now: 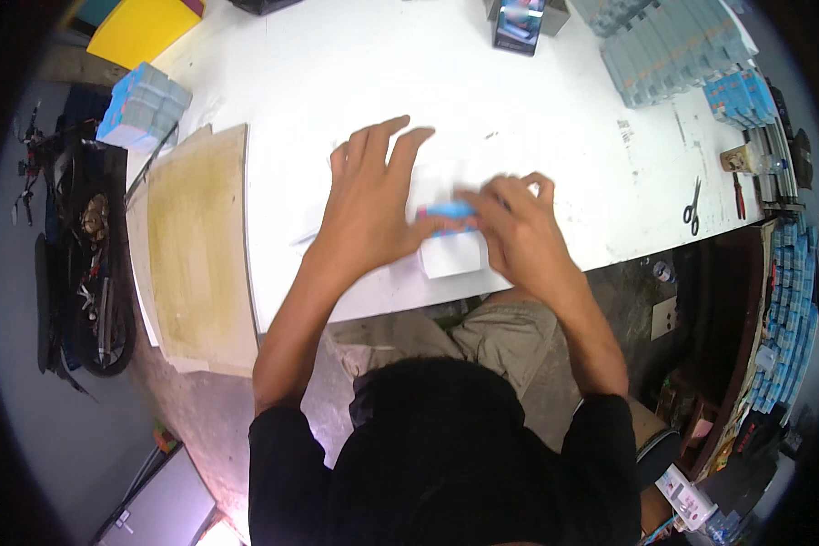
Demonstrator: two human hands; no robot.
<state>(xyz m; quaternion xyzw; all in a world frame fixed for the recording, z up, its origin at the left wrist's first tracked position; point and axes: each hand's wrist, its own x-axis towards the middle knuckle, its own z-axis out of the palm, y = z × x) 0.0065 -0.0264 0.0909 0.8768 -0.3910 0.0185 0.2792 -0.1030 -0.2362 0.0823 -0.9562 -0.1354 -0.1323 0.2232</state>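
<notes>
— Nearest the lens: dark hair and black sleeves, forearms reaching up onto the white bench (537, 118). Left hand (369, 196) spread flat, fingers splayed, pressing down on a white sheet (373, 291); probably pinning it so nothing slides. Released grip, holding nothing.

— And the right hand (517, 227)?

— Curled over a small white-and-blue carton (450, 238), fingertips pinching its blue upper edge. Clenched on the carton, seemingly folding or closing a flap; hard to tell which, with the knuckles in the way. Carton sitting near the front edge of the bench, between both hands, touching each.

— Counts?

— One carton in hand. One dark box (519, 23) standing upright at the far edge. One pair of scissors (692, 205) lying flat to the right, well apart from the hands, with one red-handled tool (739, 196) just beside. One wooden board (198, 246) on the left, overhanging the bench. One bundle of blue cartons (144, 107) at the far left corner. Stacked rows of grey-blue cartons (669, 45) far right, too many and too packed to count. More blue cartons racked along the shelf (792, 309) on the right, likewise uncountable.
</notes>
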